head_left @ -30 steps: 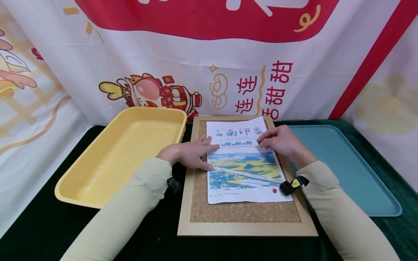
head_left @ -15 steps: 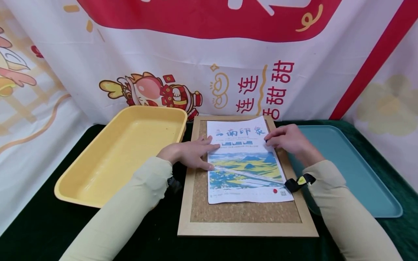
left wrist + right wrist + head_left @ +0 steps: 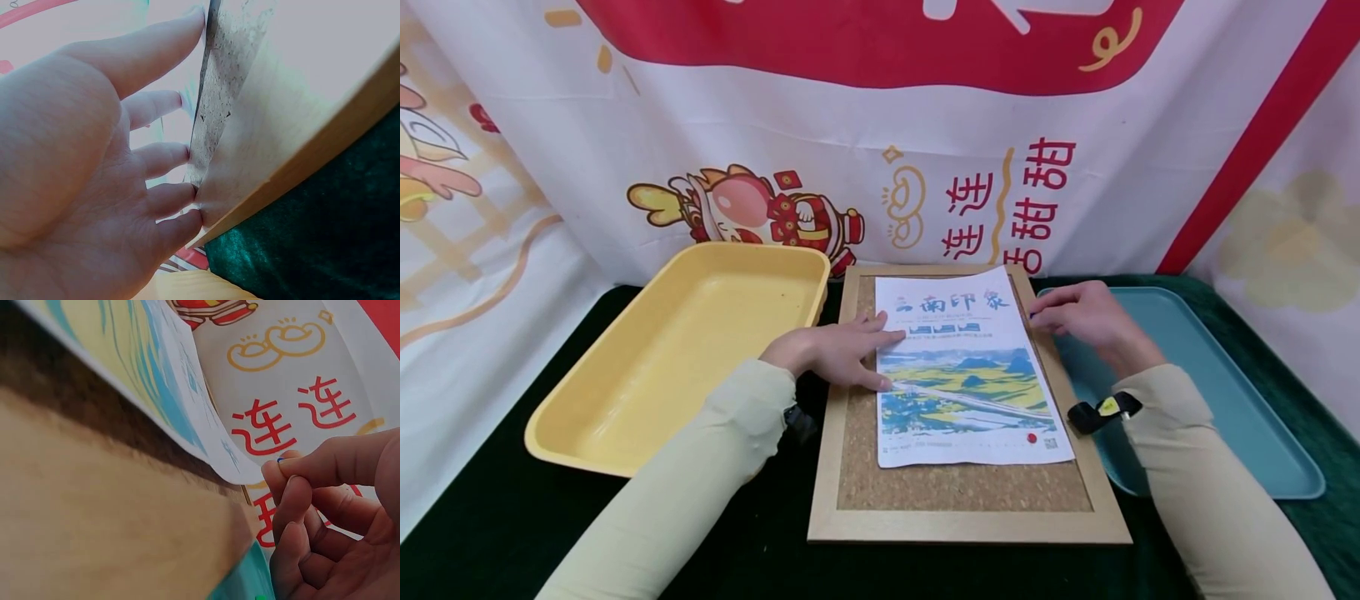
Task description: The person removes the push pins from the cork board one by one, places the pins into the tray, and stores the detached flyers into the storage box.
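Observation:
A printed landscape poster (image 3: 955, 400) lies on a wood-framed cork board (image 3: 917, 490), with cork showing along its left and lower sides. My left hand (image 3: 842, 350) rests with spread fingers on the poster's left edge; in the left wrist view its fingertips (image 3: 169, 153) reach over that edge. Beside the poster's upper right edge, my right hand (image 3: 1093, 321) pinches a small blue pushpin (image 3: 280, 460) between thumb and index finger, mostly hidden by them. The poster's edge curves up off the board in the right wrist view. A red dot (image 3: 1032, 438) shows near its lower right corner.
A deep yellow tray (image 3: 587, 450) stands left of the board. To the right is a flat blue tray (image 3: 1240, 433), partly under the right arm, with a small green thing (image 3: 260, 597) in the right wrist view. A printed cloth (image 3: 820, 117) hangs behind.
My right hand has moved to the right with the pushpin, from over the poster to beyond its right edge. The left hand has stayed in place.

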The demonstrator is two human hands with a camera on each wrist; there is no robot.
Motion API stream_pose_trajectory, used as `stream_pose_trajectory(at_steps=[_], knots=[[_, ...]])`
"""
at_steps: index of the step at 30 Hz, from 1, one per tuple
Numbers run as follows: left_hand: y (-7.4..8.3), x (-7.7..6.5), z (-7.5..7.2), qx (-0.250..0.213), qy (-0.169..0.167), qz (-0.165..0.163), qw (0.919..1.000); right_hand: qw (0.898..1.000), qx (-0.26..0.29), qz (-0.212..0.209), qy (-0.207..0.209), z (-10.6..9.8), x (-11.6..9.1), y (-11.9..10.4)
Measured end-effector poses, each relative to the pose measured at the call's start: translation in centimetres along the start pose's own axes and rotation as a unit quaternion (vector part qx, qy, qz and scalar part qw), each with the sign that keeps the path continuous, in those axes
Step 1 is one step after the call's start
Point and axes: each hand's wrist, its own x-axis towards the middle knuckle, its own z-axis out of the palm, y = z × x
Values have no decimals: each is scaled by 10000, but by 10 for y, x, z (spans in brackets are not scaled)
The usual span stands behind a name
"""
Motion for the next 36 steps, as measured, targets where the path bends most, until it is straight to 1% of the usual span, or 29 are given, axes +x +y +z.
stream_pose_trajectory(at_steps=[8,18,28,36], knots=[[-1,1,0,-12,-7,18,10000,9998,55,116,127,-10,2,9],[-1,0,0,-1,0,9,10000,9993,-27,274,267,-29,4,30],[0,1,0,12,10,-15,10000,9987,-102,299,398,-39,5,43],[1,0,0,-12,10,-30,10000,9983,5,388,438,-46,9,51]])
